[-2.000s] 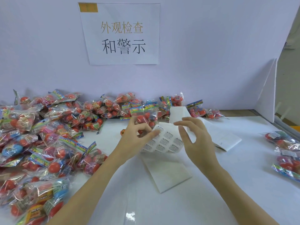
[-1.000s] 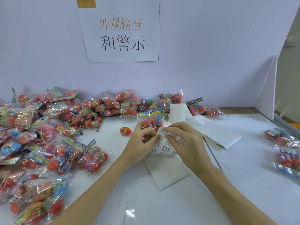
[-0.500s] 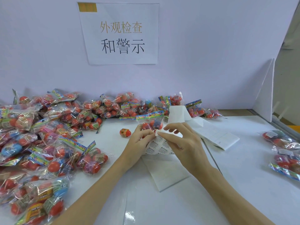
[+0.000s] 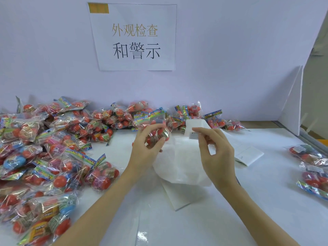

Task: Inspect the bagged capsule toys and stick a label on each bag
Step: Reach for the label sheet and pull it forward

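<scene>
My left hand (image 4: pixel 145 148) grips a clear bag of red capsule toys (image 4: pixel 158 128) with a colourful header, raised above the white table (image 4: pixel 230 219). My right hand (image 4: pixel 214 153) pinches a small white printed label (image 4: pixel 194 135) between thumb and forefinger, just right of the bag and apart from it. A white label backing sheet (image 4: pixel 181 166) lies bowed on the table beneath both hands.
A large heap of bagged capsule toys (image 4: pixel 44 148) covers the left side and runs along the back wall. Several labelled bags (image 4: pixel 312 166) lie at the right edge. More white sheets (image 4: pixel 248 155) lie behind my right hand. A paper sign (image 4: pixel 134 36) hangs on the wall.
My right hand has peeled one label off the sheet and lifted it. The sheet has dropped to the table, and my left hand has raised the bag.
</scene>
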`<action>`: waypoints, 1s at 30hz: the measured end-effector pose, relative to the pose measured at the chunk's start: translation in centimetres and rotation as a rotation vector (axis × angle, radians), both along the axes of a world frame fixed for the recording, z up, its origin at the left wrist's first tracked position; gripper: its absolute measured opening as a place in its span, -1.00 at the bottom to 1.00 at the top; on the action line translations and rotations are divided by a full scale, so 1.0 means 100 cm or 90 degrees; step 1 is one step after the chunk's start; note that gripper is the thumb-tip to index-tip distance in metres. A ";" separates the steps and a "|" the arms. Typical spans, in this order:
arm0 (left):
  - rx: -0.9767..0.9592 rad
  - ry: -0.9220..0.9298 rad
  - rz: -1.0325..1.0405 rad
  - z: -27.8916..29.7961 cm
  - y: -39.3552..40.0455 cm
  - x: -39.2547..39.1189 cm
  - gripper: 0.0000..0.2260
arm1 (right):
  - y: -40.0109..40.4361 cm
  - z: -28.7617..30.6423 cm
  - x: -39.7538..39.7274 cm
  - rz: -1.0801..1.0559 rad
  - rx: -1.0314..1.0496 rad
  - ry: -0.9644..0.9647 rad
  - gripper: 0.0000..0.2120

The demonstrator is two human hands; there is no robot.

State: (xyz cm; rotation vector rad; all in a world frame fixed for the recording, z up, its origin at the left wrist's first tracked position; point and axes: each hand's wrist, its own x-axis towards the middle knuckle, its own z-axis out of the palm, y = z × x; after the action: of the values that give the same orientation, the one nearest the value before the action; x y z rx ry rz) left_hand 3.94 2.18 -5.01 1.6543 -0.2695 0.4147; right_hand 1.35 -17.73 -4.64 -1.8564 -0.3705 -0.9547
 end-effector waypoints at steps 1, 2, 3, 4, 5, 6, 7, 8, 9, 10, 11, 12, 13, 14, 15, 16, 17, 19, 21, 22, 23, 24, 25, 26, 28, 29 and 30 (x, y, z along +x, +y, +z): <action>-0.012 -0.006 -0.002 0.002 0.003 0.001 -0.65 | -0.001 0.001 0.000 0.011 0.021 0.018 -0.72; -0.028 -0.008 -0.009 0.004 0.005 0.001 -0.64 | -0.002 0.003 0.000 0.024 0.040 0.034 -0.70; -0.043 -0.006 -0.020 0.006 0.006 0.000 -0.63 | -0.002 0.004 0.000 0.039 0.054 0.049 -0.69; -0.055 -0.001 -0.037 0.008 0.006 0.000 -0.63 | -0.002 0.004 0.000 0.056 0.064 0.062 -0.68; -0.061 0.000 -0.053 0.010 0.005 -0.002 -0.63 | -0.002 0.005 -0.001 0.076 0.072 0.076 -0.68; -0.063 -0.003 -0.065 0.012 0.004 -0.003 -0.63 | -0.002 0.005 -0.001 0.099 0.081 0.091 -0.67; -0.063 -0.014 -0.071 0.013 0.003 -0.005 -0.63 | -0.002 0.005 -0.002 0.120 0.090 0.106 -0.66; -0.060 -0.030 -0.072 0.016 0.002 -0.006 -0.62 | -0.001 0.006 -0.003 0.136 0.099 0.120 -0.64; -0.053 -0.049 -0.071 0.020 0.001 -0.008 -0.62 | 0.000 0.006 -0.004 0.147 0.106 0.130 -0.64; -0.044 -0.067 -0.071 0.023 0.001 -0.009 -0.61 | 0.001 0.006 -0.004 0.155 0.111 0.136 -0.63; -0.032 -0.082 -0.076 0.027 0.001 -0.010 -0.61 | 0.002 0.007 -0.005 0.163 0.115 0.137 -0.62; -0.021 -0.093 -0.086 0.029 0.001 -0.012 -0.61 | 0.003 0.007 -0.006 0.173 0.120 0.135 -0.61; -0.007 -0.099 -0.098 0.031 0.001 -0.013 -0.62 | 0.003 0.008 -0.007 0.182 0.123 0.132 -0.61; 0.008 -0.099 -0.108 0.031 -0.001 -0.013 -0.62 | 0.004 0.009 -0.007 0.190 0.123 0.129 -0.60; 0.024 -0.095 -0.116 0.030 -0.003 -0.014 -0.62 | 0.004 0.010 -0.008 0.195 0.121 0.128 -0.60; 0.041 -0.092 -0.123 0.029 -0.005 -0.015 -0.63 | 0.004 0.010 -0.009 0.198 0.118 0.128 -0.60; 0.061 -0.091 -0.131 0.027 -0.007 -0.016 -0.63 | 0.004 0.010 -0.009 0.200 0.115 0.127 -0.59; 0.096 -0.095 -0.148 0.024 -0.010 -0.017 -0.64 | 0.004 0.010 -0.009 0.203 0.109 0.129 -0.59; 0.110 -0.098 -0.165 0.022 -0.011 -0.018 -0.63 | 0.005 0.009 -0.009 0.211 0.104 0.134 -0.59; 0.111 -0.099 -0.172 0.022 -0.012 -0.018 -0.63 | 0.005 0.009 -0.008 0.216 0.102 0.137 -0.59; 0.110 -0.098 -0.178 0.021 -0.012 -0.018 -0.61 | 0.005 0.009 -0.008 0.221 0.099 0.140 -0.58; 0.107 -0.095 -0.184 0.021 -0.012 -0.018 -0.59 | 0.005 0.008 -0.008 0.225 0.096 0.142 -0.58; 0.106 -0.091 -0.190 0.021 -0.011 -0.018 -0.57 | 0.005 0.008 -0.007 0.227 0.093 0.145 -0.57; 0.107 -0.085 -0.196 0.022 -0.010 -0.018 -0.54 | 0.005 0.007 -0.007 0.227 0.089 0.146 -0.57; 0.112 -0.067 -0.204 0.023 -0.008 -0.018 -0.47 | 0.005 0.007 -0.008 0.225 0.085 0.148 -0.57; 0.115 -0.058 -0.208 0.023 -0.008 -0.019 -0.45 | 0.005 0.007 -0.008 0.224 0.084 0.150 -0.57; 0.117 -0.053 -0.211 0.024 -0.008 -0.019 -0.45 | 0.005 0.007 -0.008 0.223 0.082 0.152 -0.56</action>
State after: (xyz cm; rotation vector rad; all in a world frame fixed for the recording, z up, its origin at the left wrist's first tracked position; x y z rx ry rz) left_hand 2.02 1.43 -2.65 1.7337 -0.6500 0.2121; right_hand 0.53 -17.21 -3.96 -1.6934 -0.4579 -0.5024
